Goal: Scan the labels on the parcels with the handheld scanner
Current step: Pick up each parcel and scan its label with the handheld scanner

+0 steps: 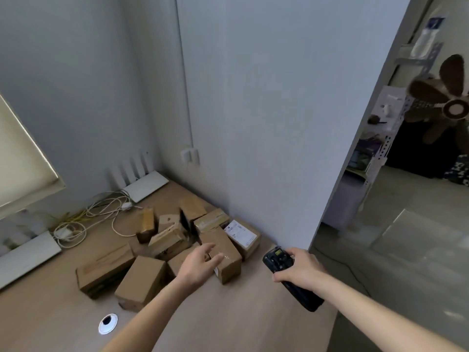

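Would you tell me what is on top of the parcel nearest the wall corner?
A white shipping label lies on top of that parcel, facing up. Its print is too small to read. The left hand reaches over a neighbouring parcel, not this one.

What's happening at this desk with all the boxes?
A person is working through a heap of cardboard parcels on a wooden desk. The right hand grips a black handheld scanner, held off to the right of the heap. The left hand, fingers spread, is stretched over a parcel at the front of the heap; whether it touches is unclear. One parcel by the wall shows a white label facing up. The scanner is not aimed at any label yet.
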`<state>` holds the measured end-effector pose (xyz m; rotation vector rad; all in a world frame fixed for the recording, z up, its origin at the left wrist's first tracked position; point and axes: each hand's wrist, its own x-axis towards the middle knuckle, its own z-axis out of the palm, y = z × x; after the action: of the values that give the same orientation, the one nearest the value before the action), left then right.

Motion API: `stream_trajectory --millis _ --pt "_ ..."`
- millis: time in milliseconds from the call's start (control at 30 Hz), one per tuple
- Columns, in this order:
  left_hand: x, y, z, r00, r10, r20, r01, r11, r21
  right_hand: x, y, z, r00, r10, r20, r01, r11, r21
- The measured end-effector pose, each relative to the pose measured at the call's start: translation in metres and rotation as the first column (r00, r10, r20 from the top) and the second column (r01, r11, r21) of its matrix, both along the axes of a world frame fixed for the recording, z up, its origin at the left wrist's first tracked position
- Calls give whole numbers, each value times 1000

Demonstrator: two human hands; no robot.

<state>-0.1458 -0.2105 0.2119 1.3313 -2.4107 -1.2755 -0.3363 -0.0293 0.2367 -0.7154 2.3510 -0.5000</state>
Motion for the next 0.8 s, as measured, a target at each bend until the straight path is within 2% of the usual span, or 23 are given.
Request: stream_trajectory --millis 200,533,800 --pt "-72 -48 -50 999 13 39 -16 998 59 -67 -53 -60 996 -8 91 4 999 35" --pt "-192 -136 -137 984 -48 172 53 998 -25 -148 -137 -162 960 -54 273 43 998 44" --pt "-205 -172 -187 887 -68 457 158 974 -162 -167 -164 -204 903 -54 426 23 997 78"
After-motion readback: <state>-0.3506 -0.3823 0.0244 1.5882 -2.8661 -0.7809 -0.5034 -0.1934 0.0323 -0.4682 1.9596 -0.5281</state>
